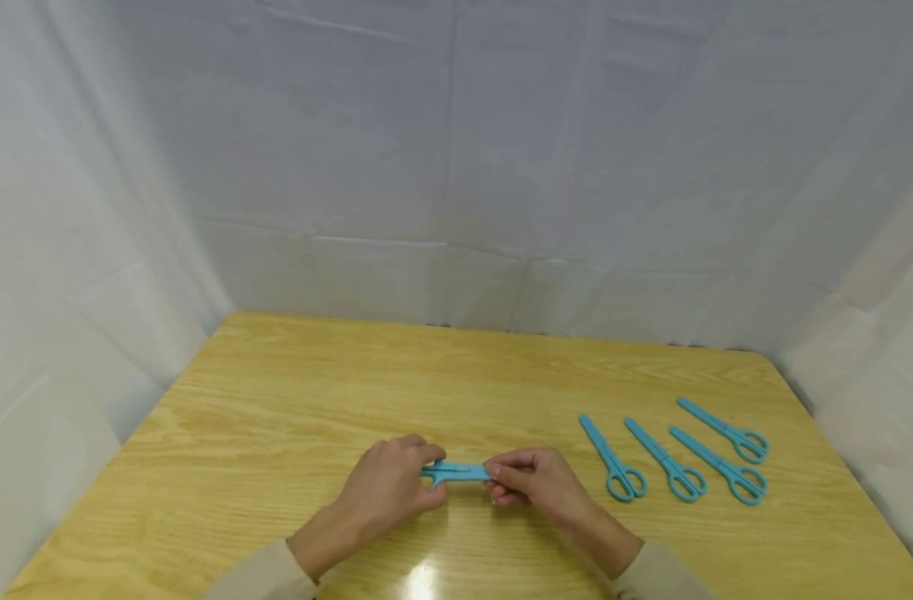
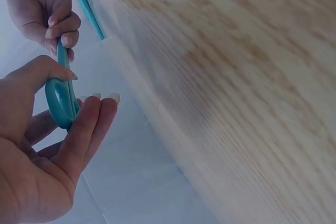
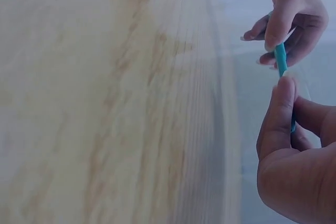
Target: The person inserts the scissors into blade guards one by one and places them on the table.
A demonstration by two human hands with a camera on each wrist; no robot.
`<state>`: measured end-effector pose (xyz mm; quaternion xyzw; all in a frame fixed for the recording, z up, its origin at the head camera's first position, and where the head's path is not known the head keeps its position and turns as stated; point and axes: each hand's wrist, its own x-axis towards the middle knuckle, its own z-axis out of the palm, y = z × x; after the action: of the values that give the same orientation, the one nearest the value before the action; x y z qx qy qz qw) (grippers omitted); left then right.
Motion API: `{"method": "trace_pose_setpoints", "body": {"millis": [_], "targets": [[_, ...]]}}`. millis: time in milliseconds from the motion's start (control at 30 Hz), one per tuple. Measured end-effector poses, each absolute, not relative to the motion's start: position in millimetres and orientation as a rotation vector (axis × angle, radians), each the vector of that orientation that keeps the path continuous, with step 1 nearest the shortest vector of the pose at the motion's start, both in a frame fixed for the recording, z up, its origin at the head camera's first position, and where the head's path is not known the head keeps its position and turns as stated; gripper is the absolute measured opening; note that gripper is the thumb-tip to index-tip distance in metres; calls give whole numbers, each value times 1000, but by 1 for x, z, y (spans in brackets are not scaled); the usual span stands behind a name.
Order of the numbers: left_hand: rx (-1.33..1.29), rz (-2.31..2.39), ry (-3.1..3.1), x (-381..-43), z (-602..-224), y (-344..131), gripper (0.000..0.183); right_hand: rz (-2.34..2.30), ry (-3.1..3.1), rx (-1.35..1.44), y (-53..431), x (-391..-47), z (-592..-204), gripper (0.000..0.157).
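A pair of light blue scissors is held level between both hands above the table, blades together. My left hand grips the handle end, thumb on the near side and fingers on the far side. In the left wrist view the rounded handle loop shows between thumb and fingers of the left hand. My right hand pinches the blade tip between thumb and fingers. The right wrist view shows the right hand covering most of the blade end.
Several matching blue scissors lie side by side on the right part of the wooden table, handles toward the near right. White sheets hang behind the table and along both sides.
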<state>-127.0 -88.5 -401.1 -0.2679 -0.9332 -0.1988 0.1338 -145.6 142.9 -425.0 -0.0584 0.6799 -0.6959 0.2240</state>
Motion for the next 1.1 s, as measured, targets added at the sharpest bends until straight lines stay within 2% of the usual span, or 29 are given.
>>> {"method": "trace_pose_setpoints", "body": {"millis": [500,700,833,1100], "targets": [[-752,-623,-2773,-128,-399,-92,26,-1863,1848,-226,148,-146,-421,31],[-765,-679,-2884,-129,-392,-96,36,-1859,1832,-245,154,-148,-420,31],[-719,-904,-2931,-132,-389,-101,45,-1837,1823,-282,157,-150,-419,31],[-806,-1647,-2963,-147,-390,-119,30,-1788,1852,-339,159,-149,-414,30]]}}
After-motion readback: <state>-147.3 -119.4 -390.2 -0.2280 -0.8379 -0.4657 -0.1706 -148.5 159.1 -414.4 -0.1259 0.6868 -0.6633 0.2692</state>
